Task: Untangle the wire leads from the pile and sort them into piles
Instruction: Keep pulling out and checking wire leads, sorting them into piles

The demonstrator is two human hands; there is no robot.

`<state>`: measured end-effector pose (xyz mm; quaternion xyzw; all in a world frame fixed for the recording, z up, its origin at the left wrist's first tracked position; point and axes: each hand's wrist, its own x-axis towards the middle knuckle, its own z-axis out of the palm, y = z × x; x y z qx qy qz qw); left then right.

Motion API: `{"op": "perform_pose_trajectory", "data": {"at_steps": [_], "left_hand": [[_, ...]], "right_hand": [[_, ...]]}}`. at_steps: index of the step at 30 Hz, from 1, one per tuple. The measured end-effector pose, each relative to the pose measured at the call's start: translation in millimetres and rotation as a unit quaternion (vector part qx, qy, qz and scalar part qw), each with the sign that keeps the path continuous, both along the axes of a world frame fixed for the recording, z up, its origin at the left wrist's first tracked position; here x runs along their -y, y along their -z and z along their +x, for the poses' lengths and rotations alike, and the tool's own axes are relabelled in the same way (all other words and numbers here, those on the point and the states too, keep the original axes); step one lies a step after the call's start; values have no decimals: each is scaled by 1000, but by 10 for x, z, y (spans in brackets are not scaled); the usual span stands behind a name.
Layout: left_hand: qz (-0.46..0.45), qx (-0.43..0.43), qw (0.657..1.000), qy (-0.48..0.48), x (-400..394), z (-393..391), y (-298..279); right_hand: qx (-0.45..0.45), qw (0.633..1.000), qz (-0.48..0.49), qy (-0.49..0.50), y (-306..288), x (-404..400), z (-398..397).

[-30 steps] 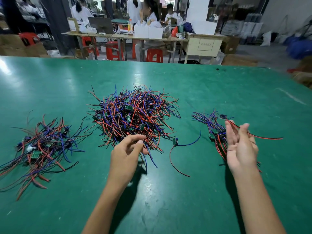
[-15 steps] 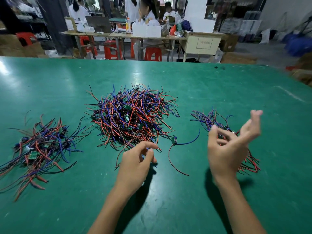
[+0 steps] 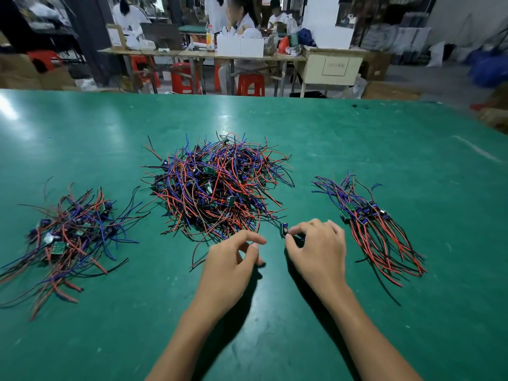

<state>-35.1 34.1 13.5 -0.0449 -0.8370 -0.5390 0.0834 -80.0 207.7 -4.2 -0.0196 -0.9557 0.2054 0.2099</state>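
Pinching a small lead (image 3: 284, 230) at its board end, the right hand (image 3: 319, 250) rested just beside the big tangled pile (image 3: 217, 185) on the green table (image 3: 357, 138). The left hand (image 3: 233, 259) lay with curled fingers at the pile's near edge (whether it held a wire was unclear). Sorted piles lay left (image 3: 68, 237) and right (image 3: 373, 224). A cabinet label (image 3: 335, 66) behind was unreadable.
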Motion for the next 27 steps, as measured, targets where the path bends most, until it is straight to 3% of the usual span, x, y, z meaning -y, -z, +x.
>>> {"op": "perform_pose_trajectory", "data": {"at_steps": [5, 13, 18, 20, 23, 27], "left_hand": [[-15, -5, 1000, 8, -33, 18, 6], [19, 8, 1000, 11, -56, 31, 6], [119, 97, 988, 27, -117, 29, 29], [209, 141, 967, 40, -173, 20, 1], [344, 180, 920, 46, -242, -8, -81], [422, 179, 886, 64, -138, -38, -118]], "right_hand": [[75, 997, -3, 11, -27, 97, 61], [-1, 999, -46, -20, 0, 48, 101], [-125, 976, -157, -89, -64, 16, 104], [-186, 956, -173, -145, -103, 35, 135], [-276, 932, -80, -219, -155, 88, 214], [-326, 895, -9, -304, -207, 236, 334]]}}
